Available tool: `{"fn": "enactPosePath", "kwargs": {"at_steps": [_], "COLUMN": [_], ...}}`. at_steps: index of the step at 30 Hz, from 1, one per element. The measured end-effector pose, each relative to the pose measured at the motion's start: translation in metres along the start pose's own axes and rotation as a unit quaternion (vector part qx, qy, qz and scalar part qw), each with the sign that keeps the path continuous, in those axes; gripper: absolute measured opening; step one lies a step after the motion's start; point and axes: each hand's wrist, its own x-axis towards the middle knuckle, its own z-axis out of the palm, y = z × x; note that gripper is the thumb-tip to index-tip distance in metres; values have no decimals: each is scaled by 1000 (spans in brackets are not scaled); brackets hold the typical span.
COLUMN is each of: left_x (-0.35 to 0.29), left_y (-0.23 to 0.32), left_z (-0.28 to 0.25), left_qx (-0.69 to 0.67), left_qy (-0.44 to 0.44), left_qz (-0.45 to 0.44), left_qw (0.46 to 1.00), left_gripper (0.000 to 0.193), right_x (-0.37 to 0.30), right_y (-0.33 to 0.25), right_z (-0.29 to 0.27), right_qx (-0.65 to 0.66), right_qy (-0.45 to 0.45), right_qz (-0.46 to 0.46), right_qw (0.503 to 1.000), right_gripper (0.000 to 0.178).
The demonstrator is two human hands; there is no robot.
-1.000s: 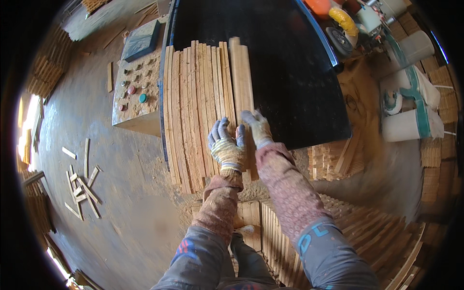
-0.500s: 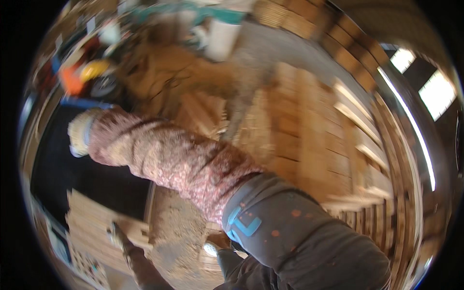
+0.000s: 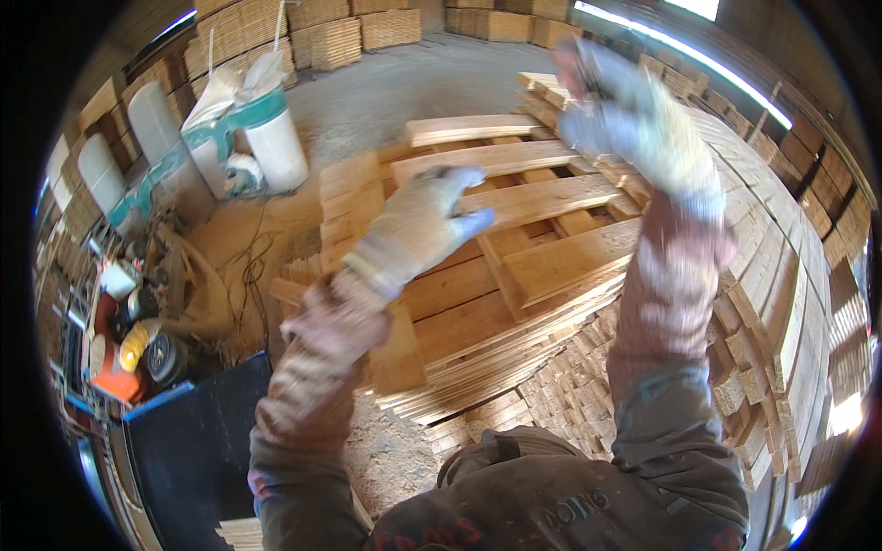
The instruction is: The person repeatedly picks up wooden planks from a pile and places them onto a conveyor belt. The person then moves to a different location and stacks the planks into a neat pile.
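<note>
My left hand (image 3: 418, 225), in a pale work glove with bluish fingertips, is held above a stack of wooden boards (image 3: 450, 294). Its thumb stands apart from the fingers and nothing shows between them. Higher and to the right, my right hand (image 3: 634, 119) wears a similar glove and is smeared by motion; its thumb and fingers look spread, with no held thing visible. Below the hands, several loose planks (image 3: 542, 197) lie across the stack with gaps between them. Reddish patterned sleeve covers wrap both forearms.
A long pile of planks (image 3: 767, 193) runs along my right. At the left stand a black flat panel (image 3: 197, 450) and an orange machine (image 3: 115, 372) with a wheel. White-and-green dust collector bags (image 3: 271, 142) stand beyond, beside sawdust and a cable. Wood stacks (image 3: 326, 41) line the back.
The view has swung right, from the black panel and a board pile to the plank stack. My left hand has come away from those boards; my right arm no longer reaches across to the left.
</note>
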Motion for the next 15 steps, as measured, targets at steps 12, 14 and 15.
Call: {"fn": "enactPosePath", "kwargs": {"at_steps": [12, 14, 15], "left_x": [94, 70, 50], "left_y": [-12, -30, -45], "left_z": [67, 51, 35], "left_qx": [235, 216, 161], "left_qy": [-221, -230, -208], "left_qz": [-93, -72, -52], "left_qw": [942, 946, 963], "left_gripper": [89, 85, 86], "right_x": [-96, -91, -93], "right_y": [147, 153, 143], "right_z": [45, 52, 57], "right_qx": [-427, -419, -414], "right_qy": [-272, -272, -257], "right_qz": [127, 91, 54], "right_qw": [853, 861, 872], "right_gripper": [102, 92, 86]}}
